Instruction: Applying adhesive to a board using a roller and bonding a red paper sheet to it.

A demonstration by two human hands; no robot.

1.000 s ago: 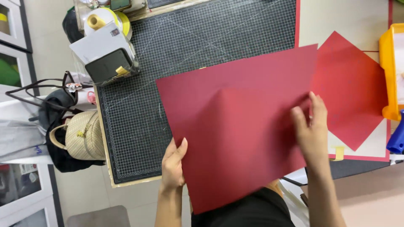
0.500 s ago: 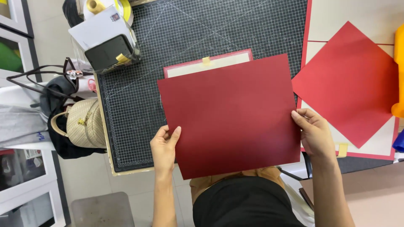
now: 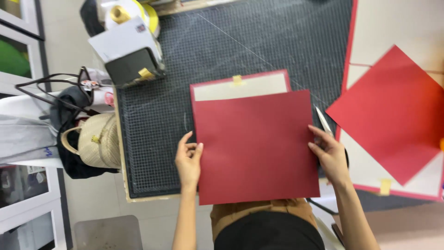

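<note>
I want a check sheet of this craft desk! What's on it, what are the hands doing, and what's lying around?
Surface: dark gridded cutting mat.
Job's things: dark red card sheet lying over a cream board with red border.
Clutter: red square sheet at right; scissors partly hidden; tape rolls; small box.
Grippers: left hand and right hand each hold a sheet edge.
Cables: nothing seen.
Surroundings: woven bag beside the table.

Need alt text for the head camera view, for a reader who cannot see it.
Seen from above, a person's left hand and right hand hold the side edges of a dark red sheet over a gridded cutting mat, partly covering a red-bordered cream card. Another red sheet lies to the right; a woven bag sits left.
</note>
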